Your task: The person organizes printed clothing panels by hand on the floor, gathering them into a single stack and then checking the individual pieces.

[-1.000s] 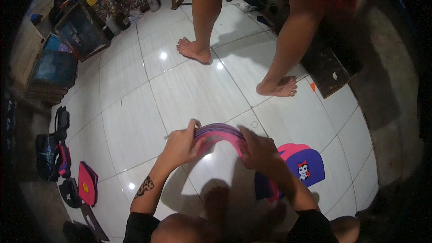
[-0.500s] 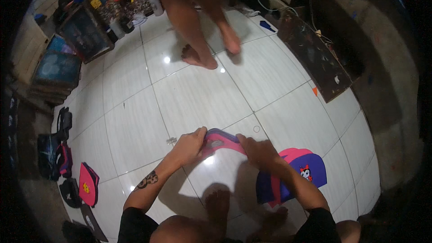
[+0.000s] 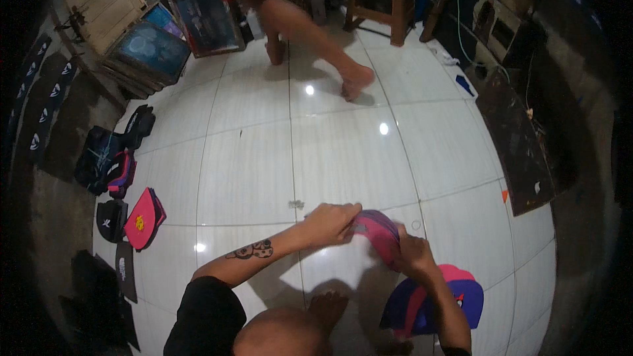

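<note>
A stack of pink and purple flat pieces (image 3: 379, 232), bent into an arch, hangs above the floor between my hands. My left hand (image 3: 335, 223) pinches its left end, and my right hand (image 3: 415, 254) is closed on the right end, its fingers partly hidden. The kind of piece cannot be made out for certain. Under my right forearm lies a pile of dome-shaped purple and pink panels (image 3: 469, 303), the top one with a small cartoon print that the arm partly covers.
Pink dome-shaped panels (image 3: 144, 219) with a yellow print lie at the left, beside dark printed panels (image 3: 111, 221). Another person's leg (image 3: 316, 36) crosses the far floor. Framed screens (image 3: 208, 16) lean at the back left; a brown stool (image 3: 382, 0) and dark board (image 3: 517, 145) stand right.
My view has swung left, so the scene sits further right. The stack is bent more steeply, its right end lower. The other person has stepped, legs now wide apart. A stool has come into view.
</note>
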